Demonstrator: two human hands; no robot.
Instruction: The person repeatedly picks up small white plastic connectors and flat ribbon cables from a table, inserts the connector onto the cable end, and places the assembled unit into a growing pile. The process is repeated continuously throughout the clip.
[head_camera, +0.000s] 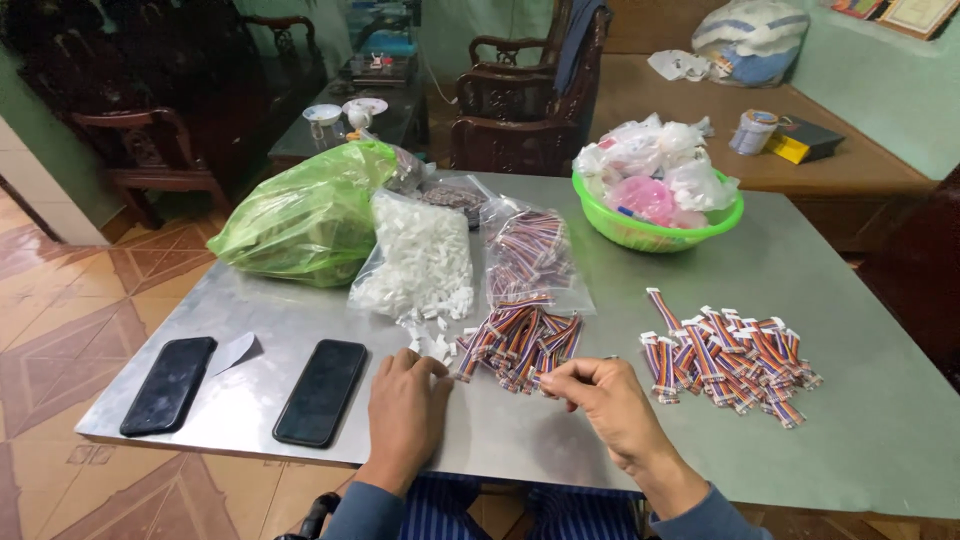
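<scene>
Resting palm-down, your left hand (405, 405) is empty; right hand (600, 395) fingertips pinched together, contents unclear. Loose ribbon-cable pile (520, 345) lies at eleven o'clock, nearest it, cables running twelve-to-six on table (300, 320).

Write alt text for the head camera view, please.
A person's left hand and right hand rest on a metal table beside a pile of striped ribbon cables. Two phones lie left, finished cables right.
</scene>
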